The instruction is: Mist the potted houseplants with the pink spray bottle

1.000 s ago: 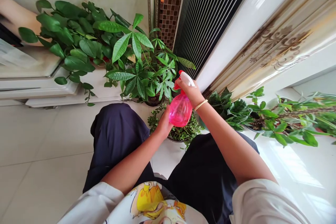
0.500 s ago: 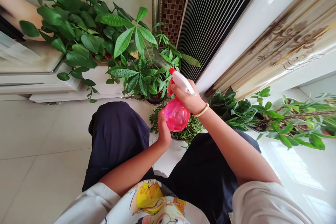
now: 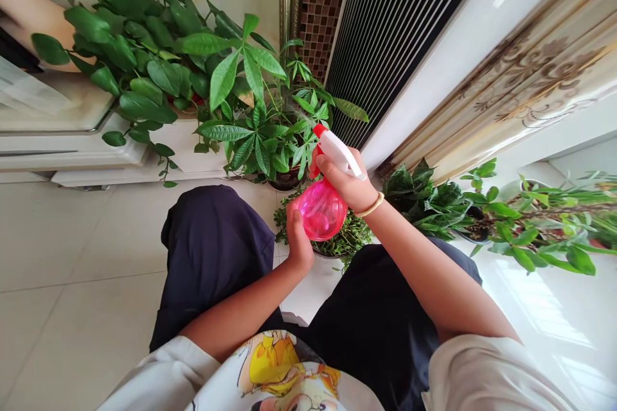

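Note:
A pink see-through spray bottle [image 3: 324, 210] with a white and red trigger head is between my hands. My right hand [image 3: 348, 181] is closed round its neck and trigger, with a pale band on the wrist. Against the left side of the bottle's round body, my left hand [image 3: 297, 237] is wrapped, its far fingers hidden. The red nozzle points up and left at a leafy potted plant [image 3: 255, 135], and a faint mist shows before it. Below the bottle sits a low bushy plant [image 3: 354, 234] in a pot, partly covered.
A broad-leaved trailing plant [image 3: 144, 70] spreads over a white cabinet [image 3: 178, 148] at left. Another person's arm [image 3: 36, 9] is at the upper left. More potted plants [image 3: 525, 225] stand at right, by a patterned curtain [image 3: 530, 83]. A black slatted panel [image 3: 395, 38] rises behind.
The trigger head has shifted slightly right and down, and the bottle's body slightly left. Both hands keep their hold. The mist at the nozzle looks thinner and changed in shape.

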Tool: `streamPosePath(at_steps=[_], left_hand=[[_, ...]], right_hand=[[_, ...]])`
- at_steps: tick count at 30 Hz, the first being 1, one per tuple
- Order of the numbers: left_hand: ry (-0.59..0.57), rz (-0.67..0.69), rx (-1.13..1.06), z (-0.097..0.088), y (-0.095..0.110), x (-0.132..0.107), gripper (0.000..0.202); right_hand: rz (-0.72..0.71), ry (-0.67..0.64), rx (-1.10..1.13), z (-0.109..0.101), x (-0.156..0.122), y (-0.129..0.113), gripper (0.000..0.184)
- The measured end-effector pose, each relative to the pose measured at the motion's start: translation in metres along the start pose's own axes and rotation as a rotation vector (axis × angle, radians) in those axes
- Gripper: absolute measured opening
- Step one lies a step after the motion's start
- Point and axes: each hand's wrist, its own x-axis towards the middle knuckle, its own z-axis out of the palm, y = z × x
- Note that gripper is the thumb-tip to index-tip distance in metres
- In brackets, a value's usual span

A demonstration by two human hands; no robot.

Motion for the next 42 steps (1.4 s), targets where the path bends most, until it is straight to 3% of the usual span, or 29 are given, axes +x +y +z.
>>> streamPosePath(at_steps=[3,7,12,20,25,33,42], left_hand=[[0.022,0.046,0.015,-0.004,-0.012,-0.007,0.040],[0.040,-0.009,0.018,-0.009,-0.026,-0.018,0.042],[0.055,-0.020,0.012,-0.009,-0.026,-0.020,0.039],[0.085,-0.019,0.021,-0.008,-0.017,-0.007,0.048],[0.095,-0.012,0.020,-0.007,-0.020,-0.008,0.054],[0.047,-0.047,-0.019,-0.003,-0.012,-0.002,0.053],[0.033,-0.046,-0.018,-0.004,-0.016,-0.004,0.048]], right_hand=[[-0.014,-0.080,-0.002,0.000,0.001,0.002,0.033],[0.013,-0.163,0.003,0.001,0.003,0.008,0.034],[0.027,-0.185,0.020,0.003,0.006,0.012,0.031],[0.096,-0.089,0.020,0.006,0.003,0.011,0.029],[0.037,-0.108,-0.057,0.008,0.005,0.011,0.023],[0.110,0.045,-0.130,0.006,0.003,0.016,0.024],[0.093,0.063,-0.138,0.007,-0.001,0.017,0.025]])
